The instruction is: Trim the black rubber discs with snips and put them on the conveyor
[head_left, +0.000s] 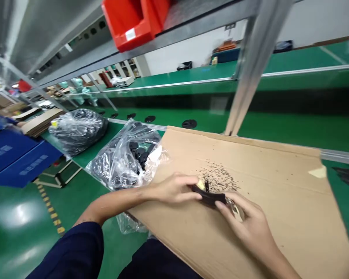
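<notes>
A curved black plastic part is held between my two hands, above a sheet of cardboard. My left hand pinches its left end between thumb and fingers. At the other end, my right hand grips it with the thumb on the near side. Something shiny and metallic shows by my right fingers, but I cannot make out what it is. Just beyond the part, many tiny dark bits lie scattered on the cardboard.
To the left lies an open clear plastic bag with black parts inside. A fuller bag sits farther back. A metal post rises behind the cardboard, and a red bin hangs overhead. Blue boxes stand far left.
</notes>
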### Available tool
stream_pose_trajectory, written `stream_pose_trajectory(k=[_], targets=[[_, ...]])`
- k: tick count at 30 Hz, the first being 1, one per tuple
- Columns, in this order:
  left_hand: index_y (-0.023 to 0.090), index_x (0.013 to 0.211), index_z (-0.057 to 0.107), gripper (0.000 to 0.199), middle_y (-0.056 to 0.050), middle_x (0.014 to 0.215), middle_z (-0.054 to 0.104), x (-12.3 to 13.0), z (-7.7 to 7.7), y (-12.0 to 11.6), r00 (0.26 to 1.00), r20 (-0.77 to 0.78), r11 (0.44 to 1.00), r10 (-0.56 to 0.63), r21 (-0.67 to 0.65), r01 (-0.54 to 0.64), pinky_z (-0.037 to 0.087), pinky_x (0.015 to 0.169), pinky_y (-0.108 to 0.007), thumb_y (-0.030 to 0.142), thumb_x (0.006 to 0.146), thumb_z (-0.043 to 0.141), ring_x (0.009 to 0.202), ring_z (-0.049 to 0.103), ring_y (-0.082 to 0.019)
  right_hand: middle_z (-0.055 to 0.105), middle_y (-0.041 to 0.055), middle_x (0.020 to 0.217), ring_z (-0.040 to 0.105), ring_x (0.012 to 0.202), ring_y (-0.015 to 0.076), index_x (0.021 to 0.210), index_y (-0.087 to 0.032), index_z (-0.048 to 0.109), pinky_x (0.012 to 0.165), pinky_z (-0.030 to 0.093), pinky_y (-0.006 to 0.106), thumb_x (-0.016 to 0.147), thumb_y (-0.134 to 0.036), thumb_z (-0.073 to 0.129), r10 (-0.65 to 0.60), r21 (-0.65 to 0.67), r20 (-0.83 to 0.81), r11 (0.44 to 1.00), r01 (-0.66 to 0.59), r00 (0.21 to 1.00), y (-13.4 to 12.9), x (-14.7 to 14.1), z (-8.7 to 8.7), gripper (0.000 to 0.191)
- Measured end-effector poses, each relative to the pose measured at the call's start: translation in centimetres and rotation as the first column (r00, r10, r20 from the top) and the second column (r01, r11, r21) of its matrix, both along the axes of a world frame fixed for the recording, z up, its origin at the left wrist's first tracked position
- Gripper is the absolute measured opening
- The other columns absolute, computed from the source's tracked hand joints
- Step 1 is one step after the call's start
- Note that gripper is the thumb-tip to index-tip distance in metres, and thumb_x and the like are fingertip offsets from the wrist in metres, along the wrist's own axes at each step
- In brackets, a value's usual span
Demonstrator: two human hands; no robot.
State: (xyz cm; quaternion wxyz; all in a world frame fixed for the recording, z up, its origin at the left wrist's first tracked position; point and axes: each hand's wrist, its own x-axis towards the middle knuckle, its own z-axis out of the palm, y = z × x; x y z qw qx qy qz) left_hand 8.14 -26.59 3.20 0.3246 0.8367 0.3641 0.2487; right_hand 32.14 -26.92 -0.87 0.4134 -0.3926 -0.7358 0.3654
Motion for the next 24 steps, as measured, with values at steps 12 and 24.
stream_pose_trajectory(k=[12,24], targets=[[0.019,0.096,0.067,0.031,-0.011,0.099,0.075,-18.1,-0.2,4.1,0.576,-0.582,0.761,0.574,0.119,-0.638,0.055,0.086,-0.034,0.036,0.073,0.079,0.100,0.072,-0.032,0.047,-0.0018,0.062,0.044,0.055,0.0144,0.073,-0.023,0.057,0.054,0.043,0.027,0.088,-0.059,0.064,-0.150,-0.148,-0.021,0.978,0.145,0.989,0.1,-0.3,1.1,0.039],[0.019,0.096,0.070,0.045,-0.007,0.089,0.078,-20.7,0.8,3.9,0.737,-0.475,0.794,0.481,-0.121,-0.596,0.060,0.068,-0.029,0.047,0.063,0.075,0.078,0.074,-0.024,0.054,0.0001,0.068,0.049,0.066,0.0158,0.073,-0.021,0.059,0.061,0.043,0.027,0.087,-0.052,0.065,-0.155,-0.266,-0.121,0.957,0.119,0.980,0.0,-0.5,1.3,0.035]])
